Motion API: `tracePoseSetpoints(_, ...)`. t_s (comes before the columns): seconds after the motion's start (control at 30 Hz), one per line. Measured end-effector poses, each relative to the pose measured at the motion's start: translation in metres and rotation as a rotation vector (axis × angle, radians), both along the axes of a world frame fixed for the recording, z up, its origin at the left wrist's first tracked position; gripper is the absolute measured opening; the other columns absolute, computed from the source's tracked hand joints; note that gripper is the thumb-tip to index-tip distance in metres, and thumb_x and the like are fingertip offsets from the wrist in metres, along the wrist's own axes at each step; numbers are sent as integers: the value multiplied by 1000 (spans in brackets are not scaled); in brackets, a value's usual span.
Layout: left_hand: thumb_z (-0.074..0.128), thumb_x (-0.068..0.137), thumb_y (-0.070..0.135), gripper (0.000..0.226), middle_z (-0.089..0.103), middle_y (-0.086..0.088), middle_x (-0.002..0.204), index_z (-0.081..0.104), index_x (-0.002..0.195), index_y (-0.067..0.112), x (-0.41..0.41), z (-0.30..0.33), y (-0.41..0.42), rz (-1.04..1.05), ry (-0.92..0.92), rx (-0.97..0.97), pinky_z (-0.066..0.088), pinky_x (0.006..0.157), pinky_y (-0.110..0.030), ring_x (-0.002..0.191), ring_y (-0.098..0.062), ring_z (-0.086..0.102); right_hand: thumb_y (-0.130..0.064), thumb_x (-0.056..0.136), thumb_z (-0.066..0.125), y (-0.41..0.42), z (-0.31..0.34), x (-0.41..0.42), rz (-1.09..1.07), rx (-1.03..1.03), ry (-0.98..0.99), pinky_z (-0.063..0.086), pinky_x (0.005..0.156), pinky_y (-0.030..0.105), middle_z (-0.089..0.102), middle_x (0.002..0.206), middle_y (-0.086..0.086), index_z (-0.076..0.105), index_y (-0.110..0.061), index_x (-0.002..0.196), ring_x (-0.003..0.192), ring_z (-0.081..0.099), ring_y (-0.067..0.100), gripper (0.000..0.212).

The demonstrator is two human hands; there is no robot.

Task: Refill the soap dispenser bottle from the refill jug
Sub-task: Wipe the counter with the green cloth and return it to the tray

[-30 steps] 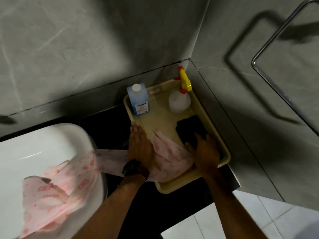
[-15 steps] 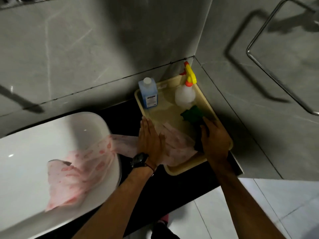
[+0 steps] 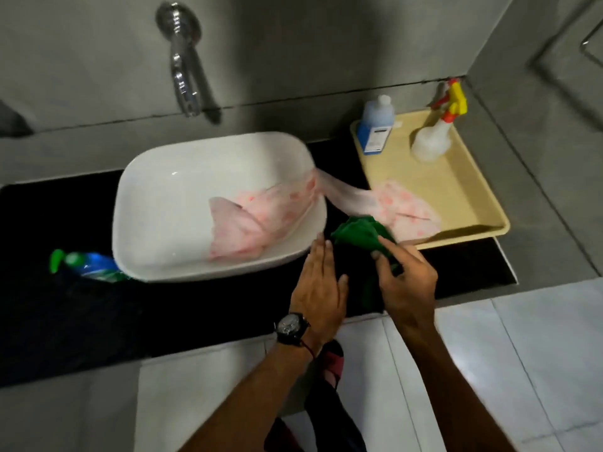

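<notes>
No refilling is judged to have begun. A green cloth (image 3: 360,235) is pinched in the right hand (image 3: 404,282), while the left hand (image 3: 318,288) is held flat and empty just beside it. The blue jug (image 3: 375,128), still capped, is left upright on the beige tray (image 3: 456,197) (with 1 spray bottle (image 3: 434,138) near it). A green-capped bottle (image 3: 88,261), possibly the dispenser, is lying left of the white basin (image 3: 182,177). A pink cloth (image 3: 261,216) is draped from basin to tray across the black counter (image 3: 65,314), under grey tiled walls.
</notes>
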State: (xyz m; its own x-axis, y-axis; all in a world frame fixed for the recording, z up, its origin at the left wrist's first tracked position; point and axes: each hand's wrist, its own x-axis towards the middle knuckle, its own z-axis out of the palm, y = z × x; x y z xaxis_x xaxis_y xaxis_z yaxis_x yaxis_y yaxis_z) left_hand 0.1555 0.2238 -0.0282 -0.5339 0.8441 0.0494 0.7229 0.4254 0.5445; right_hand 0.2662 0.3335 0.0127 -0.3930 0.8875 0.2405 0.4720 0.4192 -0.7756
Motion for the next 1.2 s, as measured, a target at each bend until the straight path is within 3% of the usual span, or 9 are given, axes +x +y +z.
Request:
tracePoseSetpoints(0.1,26,103,39,67,8,-11,168,11,159,5,1,-12,-64,57,-41,6,15,125,-30,156,-20,9,-12,94,73,-46,5,-4,53,-128,135,53,64,11,66,91,-9,75,-20,123,81,64,3,30)
tracePoseSetpoints(0.27,26,105,36,66,-2,-8,168,3,158,6,-15,-29,-139,180,-56,-41,10,127,-31,156,-16,-1,-13,94,74,-79,-4,-14,64,-242,225,55,64,17,69,87,3,77,-21,120,75,64,5,28)
tracePoseSetpoints(0.37,25,103,38,68,-2,-11,168,4,158,3,-32,-40,-163,258,-44,-110,12,127,-36,156,-22,3,-15,94,74,-80,-32,-25,-8,-271,103,59,72,27,71,94,4,76,-18,121,80,67,4,27)
tracePoseSetpoints(0.43,27,102,38,70,-2,-13,168,4,158,3,-48,-49,-174,304,-39,-168,13,127,-40,156,-26,4,-15,95,73,-75,-57,-30,-45,-187,-26,50,74,17,68,97,7,75,-14,122,81,66,3,28)
tracePoseSetpoints(0.53,27,99,42,73,6,-19,167,10,157,0,-78,-66,-192,371,25,-263,14,126,-43,155,-33,9,-22,98,68,-73,-93,-37,-11,-49,-299,49,83,30,60,113,13,67,-15,133,100,61,28,36)
tracePoseSetpoints(0.63,27,98,44,75,17,-25,164,19,155,-4,-112,-85,-215,425,112,-355,21,124,-49,152,-39,17,-40,101,60,-75,-126,-39,113,237,-637,45,105,52,48,149,21,55,-19,146,132,46,43,49)
tracePoseSetpoints(0.73,24,99,45,74,19,-25,163,20,154,-4,-139,-105,-247,444,131,-407,21,123,-51,152,-40,18,-48,105,35,-77,-150,-43,225,201,-686,22,125,56,26,167,18,38,-12,157,156,18,41,63)
tracePoseSetpoints(1.03,21,99,43,74,3,-17,167,9,157,-1,-155,-135,-279,340,229,-451,11,127,-44,156,-30,6,-43,100,38,-266,-172,-200,710,246,-549,16,128,51,33,166,7,39,-25,155,158,16,29,58)
tracePoseSetpoints(1.2,38,99,41,77,6,-17,168,8,158,1,-158,-142,-287,351,245,-431,10,127,-44,156,-28,5,-41,100,36,-259,-170,-217,880,298,-584,14,129,49,32,167,5,40,-27,155,158,17,28,57)
